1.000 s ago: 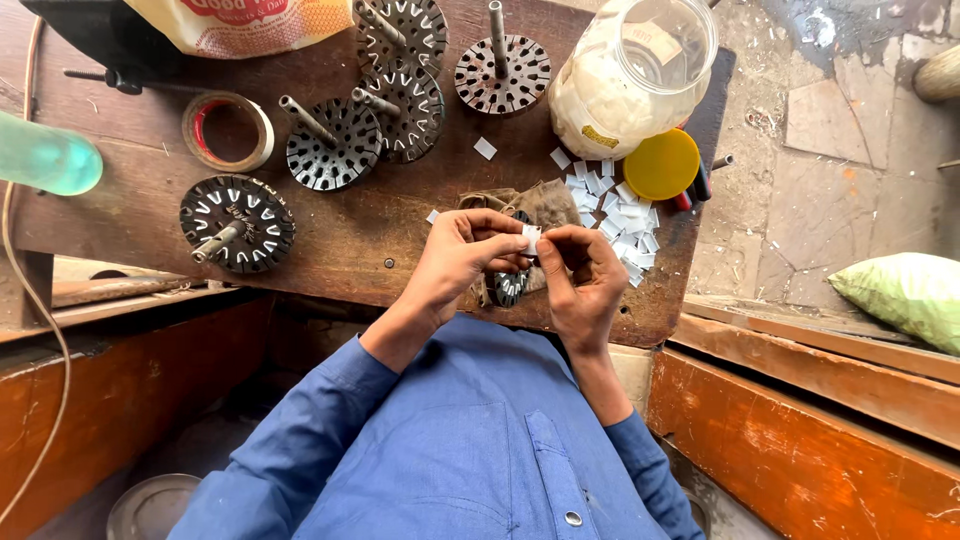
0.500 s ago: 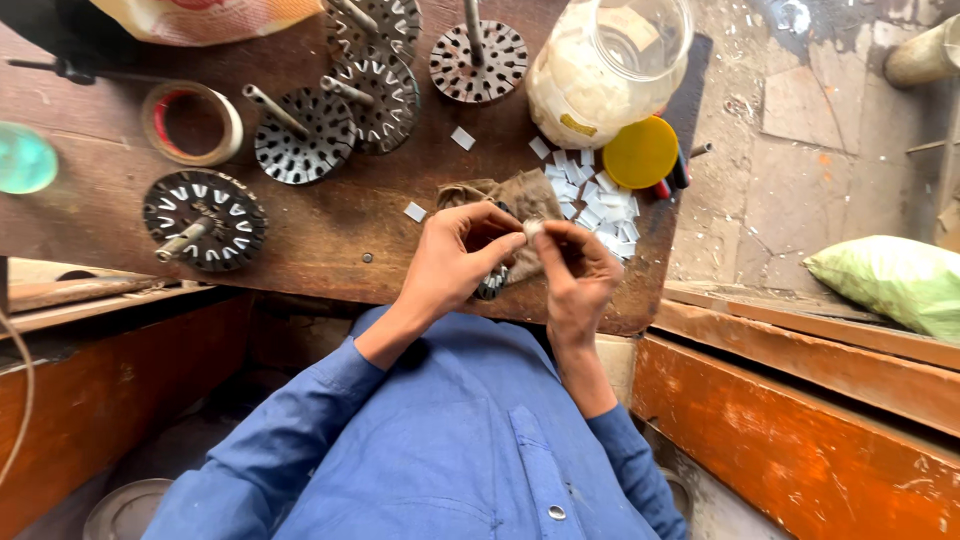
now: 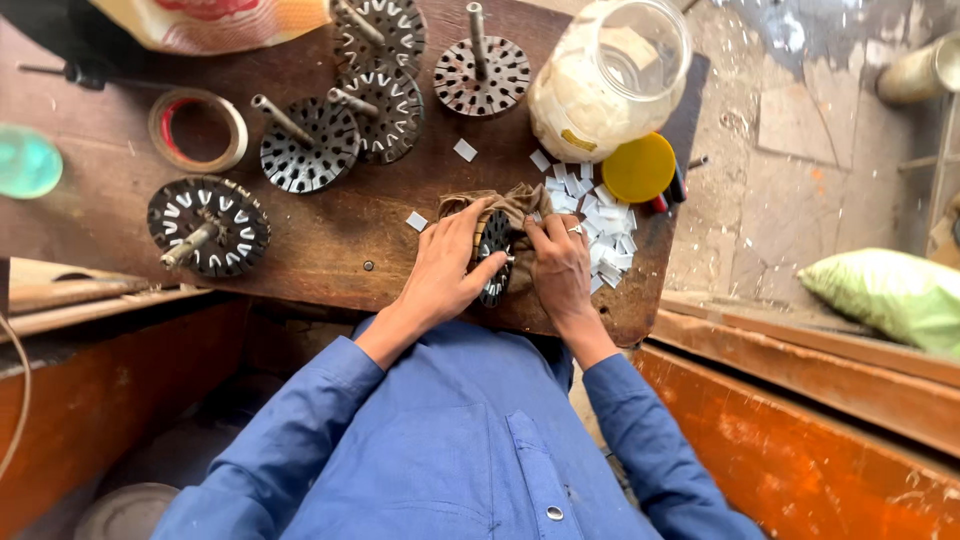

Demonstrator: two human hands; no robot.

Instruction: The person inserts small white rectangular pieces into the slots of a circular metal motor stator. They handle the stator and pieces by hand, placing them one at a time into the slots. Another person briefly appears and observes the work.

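The wooden workbench (image 3: pixel 330 240) fills the upper half of the frame, and I read everything else against it. At upper right stands a clear jar (image 3: pixel 610 80) of pale material, with a yellow lid (image 3: pixel 639 167) lying just below it. Four slotted rotor discs on shafts sit along the top and left: one at far left (image 3: pixel 208 226), two overlapping at top centre (image 3: pixel 308 143) (image 3: pixel 385 112), one beside the jar (image 3: pixel 484 74). A tape roll (image 3: pixel 198 130) lies at upper left. A heap of small white paper slips (image 3: pixel 595 225) spreads below the lid, right of my hands.

The piece I am working on is a slotted rotor (image 3: pixel 493 258) standing on edge at the centre of the frame, near the bench's front edge, cradled in a brown cloth (image 3: pixel 505 203). My left hand (image 3: pixel 447 268) wraps its left side, thumb pressed against the face. My right hand (image 3: pixel 562 268) is curled close against the right side, fingertips bunched at the rim; whether they pinch a slip I cannot tell.

To do this well, I judge the left hand should keep the rotor steady on the cloth while the right works one slot at a time, squarely and without forcing.
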